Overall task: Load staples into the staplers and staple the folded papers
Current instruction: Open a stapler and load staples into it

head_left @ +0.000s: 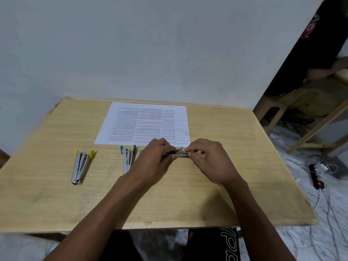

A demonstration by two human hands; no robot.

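The table [56, 194] is grained in pale yellow wood, and the paper [145, 125] is white, printed with fine black text ruled into a grid. The first stapler [80, 166] is silver tipped with yellow, the second stapler [127, 159] silver tipped with teal green, and the third stapler [181, 154] is seen as bare silver. The power strip [316, 178] is black with a red light, and the black shorts [228, 243] are lettered in white.

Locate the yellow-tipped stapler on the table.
Head view: the yellow-tipped stapler lies on the left part of the table, nearer the person than the printed sheet and left of the green-tipped stapler, with bare wood between them.
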